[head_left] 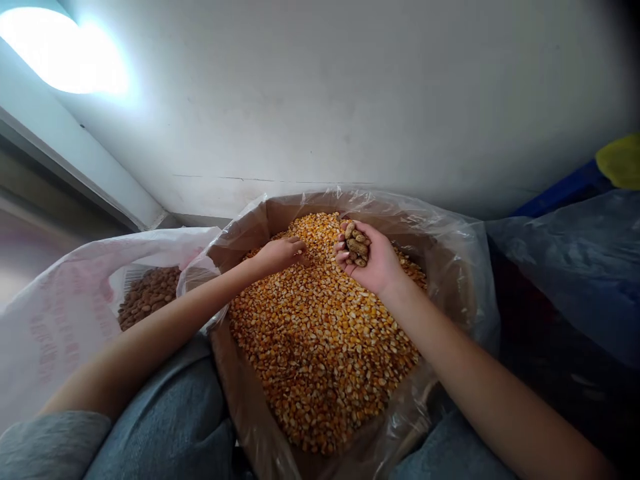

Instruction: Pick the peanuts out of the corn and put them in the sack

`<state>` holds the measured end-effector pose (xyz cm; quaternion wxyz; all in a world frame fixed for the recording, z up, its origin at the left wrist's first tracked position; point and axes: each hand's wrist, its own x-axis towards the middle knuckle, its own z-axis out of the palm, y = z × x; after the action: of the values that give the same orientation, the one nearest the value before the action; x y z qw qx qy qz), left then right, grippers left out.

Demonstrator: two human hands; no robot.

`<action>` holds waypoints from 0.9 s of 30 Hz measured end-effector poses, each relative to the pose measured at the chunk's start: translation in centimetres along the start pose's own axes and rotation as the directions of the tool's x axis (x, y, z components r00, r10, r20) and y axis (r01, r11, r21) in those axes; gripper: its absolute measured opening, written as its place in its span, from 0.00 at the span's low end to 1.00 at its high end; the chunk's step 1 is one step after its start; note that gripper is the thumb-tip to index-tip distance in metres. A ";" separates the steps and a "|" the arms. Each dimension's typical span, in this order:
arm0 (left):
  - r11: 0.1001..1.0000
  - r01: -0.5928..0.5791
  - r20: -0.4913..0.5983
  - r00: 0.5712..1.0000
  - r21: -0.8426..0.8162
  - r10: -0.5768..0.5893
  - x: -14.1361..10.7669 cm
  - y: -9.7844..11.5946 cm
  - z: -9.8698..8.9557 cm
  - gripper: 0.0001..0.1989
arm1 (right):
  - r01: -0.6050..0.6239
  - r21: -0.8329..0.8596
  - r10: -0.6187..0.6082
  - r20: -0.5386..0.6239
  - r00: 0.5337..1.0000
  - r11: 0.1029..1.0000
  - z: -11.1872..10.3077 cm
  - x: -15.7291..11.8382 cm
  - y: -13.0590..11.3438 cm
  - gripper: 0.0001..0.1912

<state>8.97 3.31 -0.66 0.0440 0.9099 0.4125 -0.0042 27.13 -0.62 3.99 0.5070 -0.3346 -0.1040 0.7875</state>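
Note:
Dried corn kernels (320,327) fill a cardboard box (245,400) lined with a clear plastic bag (463,280). Over the right-hand far part of the corn, my right hand (373,260) is turned palm up, with its fingers curled around several unshelled peanuts (357,245). My left hand (283,255) is palm down just above the corn on the left, its fingers bent and drawn together near the thumb. Whatever may be between those fingertips is too small to make out. A gap separates the two hands.
To the left stands a white woven sack (65,313) with red print, holding brown nuts or beans (150,293). A pale wall (325,100) rises behind the box. At the right are a translucent plastic sheet (575,260), a blue edge (560,190) and a yellow object (620,162).

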 end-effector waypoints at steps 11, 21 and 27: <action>0.970 0.041 -0.061 0.997 -0.240 -0.057 0.0 -0.5 2.2 0.14 | -0.028 0.011 0.029 -0.055 0.998 1.000 -0.3 0.0 0.5 0.07; 0.823 0.531 0.069 0.846 -0.202 -0.529 0.6 -7.5 3.3 0.20 | -0.037 -0.006 0.036 -0.101 0.994 0.999 -0.3 0.2 1.0 0.07; 0.874 0.478 0.036 0.878 -0.093 -0.477 0.6 -6.8 6.1 0.20 | -0.056 -0.024 0.053 -0.120 0.991 0.998 -0.3 0.5 1.4 0.07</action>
<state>4.47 7.67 -7.31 0.0891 0.7767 0.6235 0.0003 26.21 -0.94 2.83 0.4861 -0.3906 -0.0749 0.7782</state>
